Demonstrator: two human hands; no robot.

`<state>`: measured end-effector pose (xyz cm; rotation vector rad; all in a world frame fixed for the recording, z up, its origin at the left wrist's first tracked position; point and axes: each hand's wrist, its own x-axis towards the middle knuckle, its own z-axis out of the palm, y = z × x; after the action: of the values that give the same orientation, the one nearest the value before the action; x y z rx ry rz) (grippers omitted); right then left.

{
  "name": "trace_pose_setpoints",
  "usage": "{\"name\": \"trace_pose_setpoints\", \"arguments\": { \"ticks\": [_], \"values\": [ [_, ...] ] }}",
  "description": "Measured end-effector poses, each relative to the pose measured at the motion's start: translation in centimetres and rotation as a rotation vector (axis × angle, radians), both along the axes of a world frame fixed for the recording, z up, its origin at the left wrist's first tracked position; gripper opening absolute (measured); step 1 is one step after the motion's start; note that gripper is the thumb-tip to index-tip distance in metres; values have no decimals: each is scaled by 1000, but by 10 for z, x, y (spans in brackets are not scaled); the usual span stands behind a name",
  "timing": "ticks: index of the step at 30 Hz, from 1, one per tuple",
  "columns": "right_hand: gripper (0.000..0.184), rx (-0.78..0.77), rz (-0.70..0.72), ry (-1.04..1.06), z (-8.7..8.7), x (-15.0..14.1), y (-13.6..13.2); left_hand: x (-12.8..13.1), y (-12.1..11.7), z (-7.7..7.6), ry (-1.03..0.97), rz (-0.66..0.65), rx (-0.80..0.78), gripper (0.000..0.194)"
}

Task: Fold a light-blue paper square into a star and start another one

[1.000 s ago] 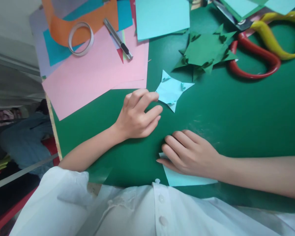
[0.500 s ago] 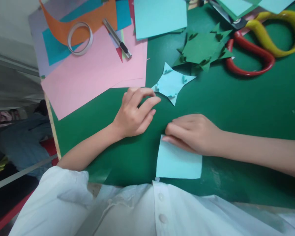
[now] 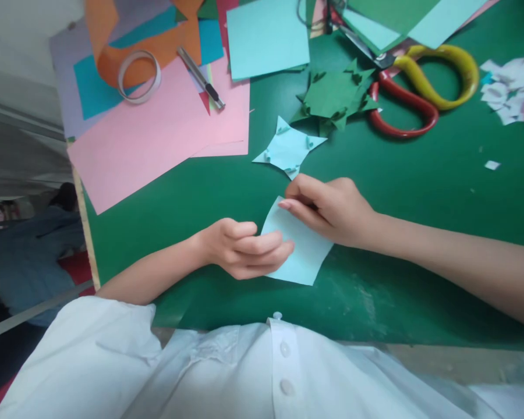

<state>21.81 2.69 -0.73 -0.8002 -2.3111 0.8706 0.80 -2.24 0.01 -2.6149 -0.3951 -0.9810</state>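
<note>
A light blue paper square (image 3: 303,250) is held just above the green mat (image 3: 419,192) near my body. My left hand (image 3: 244,250) pinches its left edge with curled fingers. My right hand (image 3: 327,209) grips the paper's upper corner between thumb and fingers. Just beyond my right hand lies a light blue folded star shape (image 3: 286,148). A dark green folded star shape (image 3: 332,96) lies further back.
Red and yellow handled scissors (image 3: 419,87) lie at the back right, with white paper scraps (image 3: 513,87) beside them. Pink paper (image 3: 157,134), orange and blue sheets, a tape ring (image 3: 138,75) and a utility knife (image 3: 201,78) sit at the back left. The table's edge (image 3: 85,233) runs down the left.
My right hand slid the blue square away from my body and lifted it. My left hand came back from the star shape and took the square's left edge.
</note>
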Motion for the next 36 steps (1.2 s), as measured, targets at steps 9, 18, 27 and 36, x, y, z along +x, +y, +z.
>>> {"name": "trace_pose_setpoints", "arguments": {
  "ticks": [9, 18, 27, 36],
  "values": [
    [9, 20, 100, 29, 1, 17, 0, -5, -14, 1, 98, 33, -246, 10],
    [43, 663, 248, -6, 4, 57, -26, -7, -36, -1, 51, 177, -385, 16],
    [11, 501, 368, 104, 3, 49, -41, 1, -50, 2, 77, 179, -472, 26],
    [15, 84, 20, -139, 16, 32, -37, -8, -52, 7, 36, 148, -500, 13]
  ]
}}
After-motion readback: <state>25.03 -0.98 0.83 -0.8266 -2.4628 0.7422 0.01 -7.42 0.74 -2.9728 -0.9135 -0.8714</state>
